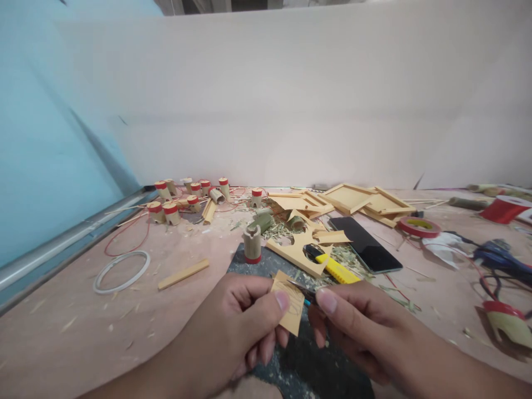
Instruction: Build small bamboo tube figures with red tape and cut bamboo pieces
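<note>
My left hand (249,321) pinches a small tan piece of thin board (294,313) that has curved pencil lines on it. In my right hand (361,327) is a pair of scissors (305,291), its metal blades at the board's upper edge and a bit of blue showing below. The fingers hide most of the scissors' handle. Both hands are above a dark mat (307,360). Just beyond them, a notched bamboo tube (252,246) with a red band stands on the mat, and a yellow utility knife (336,269) lies by a cut-out board (299,249).
Several red-banded bamboo tubes (170,213) stand at the back left. A white ring (122,271) and a wooden strip (183,274) lie left. To the right are a phone (366,244), red tape (419,227), a red spool (505,209) and cables (505,257). Shavings litter the table.
</note>
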`<state>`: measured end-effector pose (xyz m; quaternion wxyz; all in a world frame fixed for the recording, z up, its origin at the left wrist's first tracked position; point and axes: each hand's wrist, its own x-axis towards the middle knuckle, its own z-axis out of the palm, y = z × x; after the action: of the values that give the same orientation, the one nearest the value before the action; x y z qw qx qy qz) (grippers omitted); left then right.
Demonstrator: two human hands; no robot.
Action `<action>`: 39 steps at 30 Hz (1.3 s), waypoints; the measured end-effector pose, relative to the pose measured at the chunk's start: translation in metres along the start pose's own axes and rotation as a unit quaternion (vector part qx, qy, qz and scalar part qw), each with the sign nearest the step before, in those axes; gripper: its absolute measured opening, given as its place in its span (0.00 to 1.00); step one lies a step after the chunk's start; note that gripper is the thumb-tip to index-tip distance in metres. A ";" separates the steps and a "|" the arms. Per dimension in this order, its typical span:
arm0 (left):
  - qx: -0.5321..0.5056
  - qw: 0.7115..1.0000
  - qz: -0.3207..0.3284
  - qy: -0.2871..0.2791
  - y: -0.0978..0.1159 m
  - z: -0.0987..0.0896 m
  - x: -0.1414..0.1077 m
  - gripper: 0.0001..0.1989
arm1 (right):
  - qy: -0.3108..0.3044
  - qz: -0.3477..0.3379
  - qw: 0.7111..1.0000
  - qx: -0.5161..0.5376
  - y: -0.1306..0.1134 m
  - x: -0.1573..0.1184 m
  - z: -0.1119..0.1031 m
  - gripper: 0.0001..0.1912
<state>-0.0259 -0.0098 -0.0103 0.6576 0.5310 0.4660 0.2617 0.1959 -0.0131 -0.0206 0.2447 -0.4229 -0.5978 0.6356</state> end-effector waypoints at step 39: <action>0.063 0.998 -0.007 -0.017 0.000 -0.005 -0.003 0.28 | -0.008 0.019 0.997 -0.072 0.000 -0.002 -0.004 0.40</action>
<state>-0.0317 -0.0098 -0.0094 0.6321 0.5727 0.4741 0.2183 0.2007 -0.0126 -0.0197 0.1966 -0.4453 -0.6360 0.5988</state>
